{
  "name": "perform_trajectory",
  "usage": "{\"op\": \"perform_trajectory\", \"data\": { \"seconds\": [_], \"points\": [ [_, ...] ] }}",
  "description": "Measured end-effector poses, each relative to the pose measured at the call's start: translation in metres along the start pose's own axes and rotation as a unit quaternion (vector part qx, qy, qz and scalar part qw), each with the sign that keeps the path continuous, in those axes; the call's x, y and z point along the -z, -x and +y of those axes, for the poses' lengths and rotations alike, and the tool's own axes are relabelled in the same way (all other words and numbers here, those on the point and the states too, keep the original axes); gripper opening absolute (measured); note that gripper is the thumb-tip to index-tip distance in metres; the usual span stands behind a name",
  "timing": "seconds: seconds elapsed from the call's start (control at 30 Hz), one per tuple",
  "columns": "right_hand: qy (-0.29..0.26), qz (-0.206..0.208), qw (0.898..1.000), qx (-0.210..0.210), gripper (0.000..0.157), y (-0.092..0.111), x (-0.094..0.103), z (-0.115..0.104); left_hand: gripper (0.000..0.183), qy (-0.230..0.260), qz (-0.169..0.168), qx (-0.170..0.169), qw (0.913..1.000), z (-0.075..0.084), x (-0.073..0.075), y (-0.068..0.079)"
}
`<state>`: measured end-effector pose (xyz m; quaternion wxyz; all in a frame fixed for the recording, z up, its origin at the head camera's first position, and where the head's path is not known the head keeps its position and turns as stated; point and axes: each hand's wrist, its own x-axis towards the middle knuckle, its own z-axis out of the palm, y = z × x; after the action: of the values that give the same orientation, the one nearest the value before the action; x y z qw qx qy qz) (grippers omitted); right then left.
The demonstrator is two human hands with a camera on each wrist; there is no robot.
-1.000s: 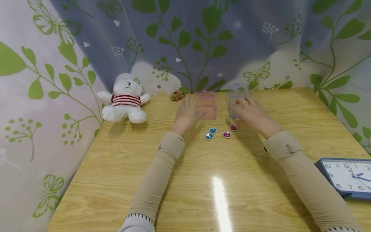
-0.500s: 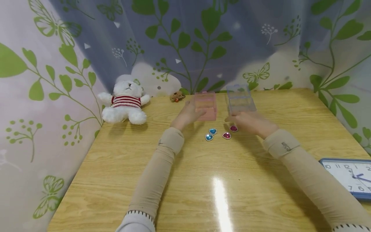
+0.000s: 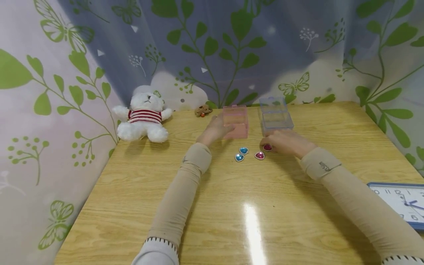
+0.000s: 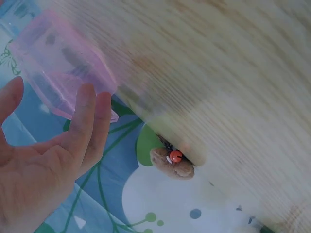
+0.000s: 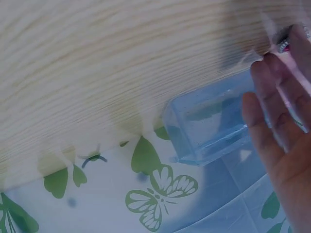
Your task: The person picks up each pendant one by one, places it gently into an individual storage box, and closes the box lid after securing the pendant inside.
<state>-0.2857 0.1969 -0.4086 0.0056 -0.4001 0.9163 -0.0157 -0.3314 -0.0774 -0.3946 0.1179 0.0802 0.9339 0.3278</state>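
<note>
On the tabletop (image 3: 212, 206), the left hand (image 3: 213, 130) rests at the pink box's (image 3: 240, 131) 9 o'clock side, fingers straight and thumb apart, a grip that looks suited to steadying a light box. The right hand (image 3: 289, 142) has fingers and thumb at the farther magenta gem (image 3: 267, 148); whether that grip clamps it, I cannot tell. The nearer magenta gem (image 3: 260, 156) lies at its 8 o'clock, the farther blue gem (image 3: 243, 151) and nearer blue gem (image 3: 239, 158) around 9. The clear bluish box (image 3: 277, 120) sits at 1 o'clock; both lids stand raised at 12, presumably leaving the insides reachable.
</note>
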Motion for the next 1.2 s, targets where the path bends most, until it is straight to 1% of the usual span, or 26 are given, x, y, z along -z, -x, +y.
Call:
{"op": "perform_trajectory", "data": {
  "seconds": [0.1, 0.17, 0.23, 0.37, 0.47, 0.53, 0.73, 0.83, 1.03, 1.2],
  "points": [
    [-0.002, 0.005, 1.0, 0.016, 0.034, 0.0, -0.001, 0.002, 0.083, 0.003, -0.003, 0.008, 1.0, 0.0, 0.0, 0.0],
    [-0.003, 0.009, 0.999, 0.031, 0.032, 0.0, -0.002, 0.003, 0.084, 0.006, -0.006, 0.012, 0.9999, 0.0, 0.001, 0.0],
    [-0.005, 0.012, 0.999, 0.043, 0.028, 0.0, -0.002, 0.005, 0.084, 0.008, -0.007, 0.01, 0.9999, 0.0, 0.001, -0.001],
    [-0.01, 0.011, 0.998, 0.058, 0.024, -0.001, -0.001, 0.007, 0.081, 0.009, -0.003, -0.011, 0.9999, -0.002, 0.0, -0.003],
    [-0.016, 0.006, 0.998, 0.057, 0.021, -0.002, -0.001, 0.008, 0.079, 0.011, -0.003, -0.017, 0.9998, -0.003, -0.001, -0.005],
    [-0.023, 0.005, 0.998, 0.054, 0.02, -0.003, -0.002, 0.008, 0.08, 0.013, -0.004, -0.012, 0.9998, -0.002, -0.001, -0.005],
    [-0.03, 0.01, 0.999, 0.044, 0.017, -0.004, -0.007, 0.009, 0.087, 0.037, -0.015, 0.029, 0.9988, -0.001, -0.002, -0.003],
    [-0.03, 0.008, 0.999, 0.036, 0.018, -0.004, -0.01, 0.008, 0.089, 0.045, -0.015, 0.039, 0.9981, 0.0, -0.003, -0.002],
    [-0.037, 0.019, 0.999, 0.032, 0.02, -0.007, -0.01, 0.005, 0.087, 0.039, -0.002, 0.031, 0.9988, -0.001, -0.005, -0.002],
    [-0.046, 0.04, 0.997, 0.035, 0.02, -0.01, -0.003, 0.004, 0.086, 0.033, 0.01, 0.019, 0.9992, -0.003, -0.006, -0.002]
  ]
}}
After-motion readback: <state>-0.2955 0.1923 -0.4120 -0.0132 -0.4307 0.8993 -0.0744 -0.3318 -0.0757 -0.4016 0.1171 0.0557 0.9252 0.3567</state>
